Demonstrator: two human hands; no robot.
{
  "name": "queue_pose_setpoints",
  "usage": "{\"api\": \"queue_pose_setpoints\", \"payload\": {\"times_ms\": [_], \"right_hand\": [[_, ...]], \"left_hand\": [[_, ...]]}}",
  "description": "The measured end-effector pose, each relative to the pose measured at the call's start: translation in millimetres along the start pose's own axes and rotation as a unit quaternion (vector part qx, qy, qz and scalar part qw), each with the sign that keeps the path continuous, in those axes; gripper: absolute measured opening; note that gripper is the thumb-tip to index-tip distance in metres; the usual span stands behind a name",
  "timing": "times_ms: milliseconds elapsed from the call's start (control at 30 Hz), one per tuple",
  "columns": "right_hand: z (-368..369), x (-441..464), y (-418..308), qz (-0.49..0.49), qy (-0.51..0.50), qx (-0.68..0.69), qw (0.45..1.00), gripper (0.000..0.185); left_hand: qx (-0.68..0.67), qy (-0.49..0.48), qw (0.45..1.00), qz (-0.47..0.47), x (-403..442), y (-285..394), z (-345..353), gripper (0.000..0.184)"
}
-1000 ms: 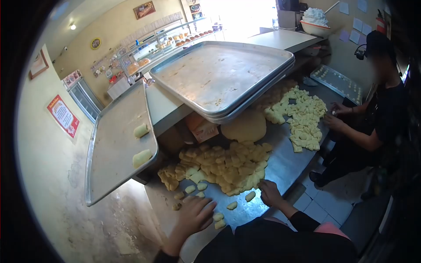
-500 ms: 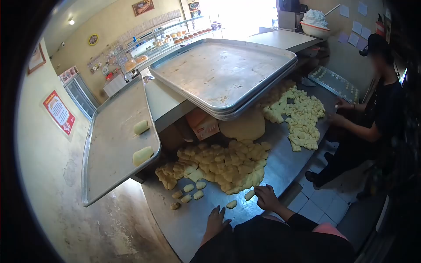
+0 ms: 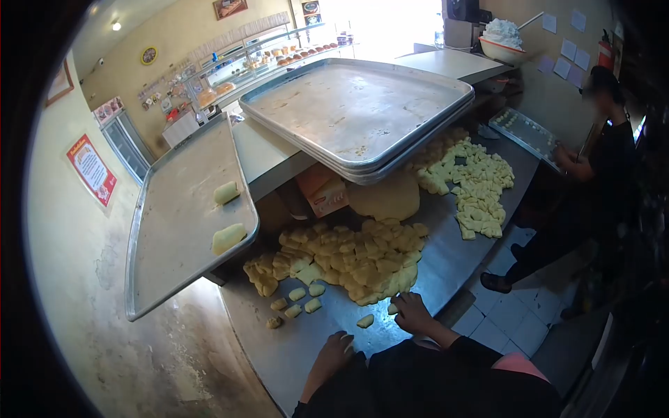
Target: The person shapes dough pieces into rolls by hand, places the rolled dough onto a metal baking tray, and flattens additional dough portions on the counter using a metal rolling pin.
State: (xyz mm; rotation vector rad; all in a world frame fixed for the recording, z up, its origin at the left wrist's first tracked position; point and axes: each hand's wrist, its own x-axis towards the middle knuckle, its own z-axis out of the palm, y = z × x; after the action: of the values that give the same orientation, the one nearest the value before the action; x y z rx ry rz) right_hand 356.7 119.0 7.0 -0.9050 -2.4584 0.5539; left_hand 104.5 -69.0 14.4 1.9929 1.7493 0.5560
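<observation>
Stacked trays overhang a lump, likely dough, beyond dough pieces.

Blown-out white light fills the opening at the top, and a small ceiling lamp glows at upper left. Bluish glare lies along the near edge of the surface, while brown shadow covers most of the dough pile toward the far edge. Fisheye distortion bows the left wall; black vignetting swallows the corners of the view.
</observation>
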Motion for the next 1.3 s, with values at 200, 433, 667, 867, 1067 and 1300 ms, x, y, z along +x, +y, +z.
{"api": "queue_pose_setpoints", "payload": {"times_ms": [200,433,667,867,1067,1300], "right_hand": [[-3,13,0,-0.006,-0.018,0.006,1.0,0.026],[-34,22,-3,0.209,-0.106,0.325,0.916,0.037],[-204,142,-185,0.04,-0.238,0.557,0.795,0.028],[-252,281,-322,-0.068,-0.082,0.445,0.889,0.027],[-166,483,-294,-0.168,-0.099,0.162,0.967,0.035],[-139,537,-288,-0.246,-0.091,-0.033,0.964,0.035]], "left_hand": [[-0.031,0.111,0.986,-0.121,8,25,-2,0.037],[-0.011,0.153,0.978,-0.142,11,-2,18,0.017],[-0.252,0.167,0.917,-0.26,-4,-24,10,0.031],[-0.553,0.248,0.721,-0.336,-34,-44,-24,0.035],[-0.571,0.305,0.69,-0.324,-108,-31,-63,0.045],[-0.48,0.396,0.688,-0.374,-192,-55,-32,0.037]]}}
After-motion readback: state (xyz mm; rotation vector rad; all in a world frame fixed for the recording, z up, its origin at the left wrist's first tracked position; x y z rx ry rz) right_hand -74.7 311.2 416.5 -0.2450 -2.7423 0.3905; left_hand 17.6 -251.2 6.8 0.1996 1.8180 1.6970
